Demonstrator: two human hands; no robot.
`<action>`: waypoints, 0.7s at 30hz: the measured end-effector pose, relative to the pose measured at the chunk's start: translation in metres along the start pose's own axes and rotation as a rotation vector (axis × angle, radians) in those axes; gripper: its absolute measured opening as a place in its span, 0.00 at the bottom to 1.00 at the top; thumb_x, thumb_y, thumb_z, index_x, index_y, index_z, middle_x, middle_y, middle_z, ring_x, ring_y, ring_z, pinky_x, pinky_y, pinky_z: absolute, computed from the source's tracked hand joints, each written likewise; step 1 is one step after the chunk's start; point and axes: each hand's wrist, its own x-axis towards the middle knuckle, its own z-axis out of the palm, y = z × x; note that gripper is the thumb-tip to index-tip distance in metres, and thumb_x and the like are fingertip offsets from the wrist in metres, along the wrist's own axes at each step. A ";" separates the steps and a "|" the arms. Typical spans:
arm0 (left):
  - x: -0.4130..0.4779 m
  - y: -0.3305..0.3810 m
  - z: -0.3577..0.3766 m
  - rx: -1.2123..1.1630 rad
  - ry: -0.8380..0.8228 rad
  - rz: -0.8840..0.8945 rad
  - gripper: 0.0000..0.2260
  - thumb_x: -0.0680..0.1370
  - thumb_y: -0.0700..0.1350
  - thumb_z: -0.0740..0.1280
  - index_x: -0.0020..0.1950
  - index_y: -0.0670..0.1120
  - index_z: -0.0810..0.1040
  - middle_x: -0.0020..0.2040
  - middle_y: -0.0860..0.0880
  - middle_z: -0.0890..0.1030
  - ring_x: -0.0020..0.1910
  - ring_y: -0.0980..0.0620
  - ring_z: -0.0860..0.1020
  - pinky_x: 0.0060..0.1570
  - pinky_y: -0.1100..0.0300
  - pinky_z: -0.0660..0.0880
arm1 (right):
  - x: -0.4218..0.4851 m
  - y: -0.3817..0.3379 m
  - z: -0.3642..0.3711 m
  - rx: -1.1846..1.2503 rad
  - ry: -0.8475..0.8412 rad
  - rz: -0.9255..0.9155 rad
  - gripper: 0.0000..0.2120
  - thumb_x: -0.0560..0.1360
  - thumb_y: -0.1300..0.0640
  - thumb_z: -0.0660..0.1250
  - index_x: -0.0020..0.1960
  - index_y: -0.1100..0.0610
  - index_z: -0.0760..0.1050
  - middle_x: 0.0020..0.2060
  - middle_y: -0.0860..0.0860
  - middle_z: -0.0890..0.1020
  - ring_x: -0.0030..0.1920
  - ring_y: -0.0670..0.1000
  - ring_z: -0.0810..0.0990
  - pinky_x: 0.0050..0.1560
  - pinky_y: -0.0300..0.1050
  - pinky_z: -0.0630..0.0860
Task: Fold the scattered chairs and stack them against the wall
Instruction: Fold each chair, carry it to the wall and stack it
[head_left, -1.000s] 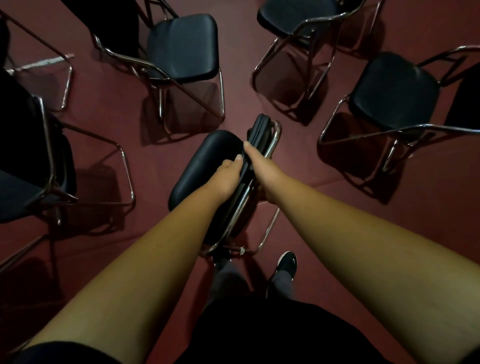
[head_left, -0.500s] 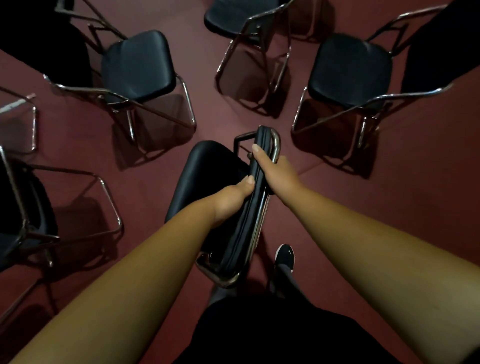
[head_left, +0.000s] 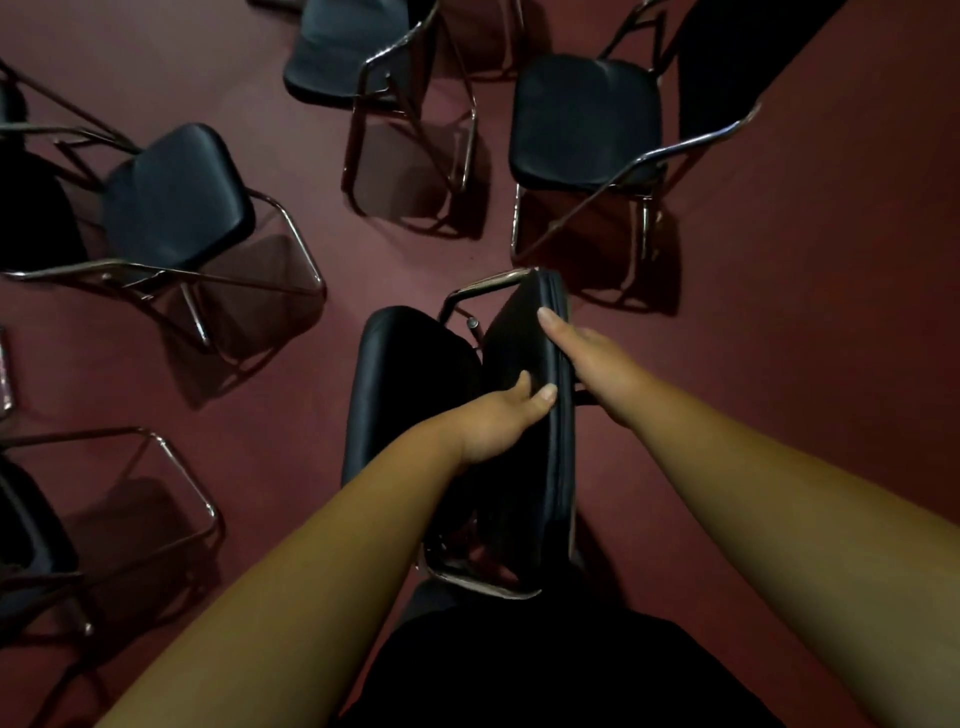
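Your left grip (head_left: 498, 421) pinches the top edge of the chair's back (head_left: 519, 338), thumb on top and fingers curled onto its front face. Your right grip (head_left: 597, 358) clamps the same edge from the other side, thumb laid along it and fingers hidden behind. The chair (head_left: 410, 384) is just in front of your legs, between your forearms, on or just above the red floor (head_left: 779, 364); I can't tell which.

The seat (head_left: 405, 415) is swung up on the left but not closed flat. If it snaps shut, your left fingers sit right in that gap. The open chairs (head_left: 176, 197) stand near, so a swinging frame could snag one.

The back's top edge faces up at you, and its long axis runs straight away from you.
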 end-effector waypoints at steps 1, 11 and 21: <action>0.006 0.006 0.010 0.025 -0.017 -0.003 0.39 0.82 0.70 0.59 0.86 0.56 0.48 0.85 0.52 0.55 0.84 0.49 0.54 0.81 0.50 0.53 | -0.004 0.006 -0.012 0.044 0.002 0.046 0.32 0.72 0.23 0.67 0.63 0.45 0.83 0.52 0.46 0.89 0.53 0.49 0.88 0.63 0.55 0.80; 0.075 0.056 0.041 0.382 0.137 -0.002 0.23 0.85 0.55 0.64 0.78 0.48 0.72 0.75 0.46 0.74 0.73 0.44 0.74 0.73 0.54 0.67 | -0.016 0.040 -0.098 0.090 0.350 0.277 0.36 0.70 0.28 0.72 0.65 0.56 0.82 0.54 0.54 0.86 0.51 0.57 0.85 0.60 0.52 0.80; 0.094 0.007 0.026 0.983 0.103 0.205 0.23 0.82 0.44 0.67 0.77 0.42 0.73 0.83 0.46 0.62 0.84 0.41 0.51 0.83 0.47 0.51 | 0.001 0.031 -0.125 -0.204 0.483 0.332 0.39 0.77 0.29 0.65 0.70 0.61 0.76 0.64 0.60 0.82 0.60 0.64 0.82 0.51 0.48 0.70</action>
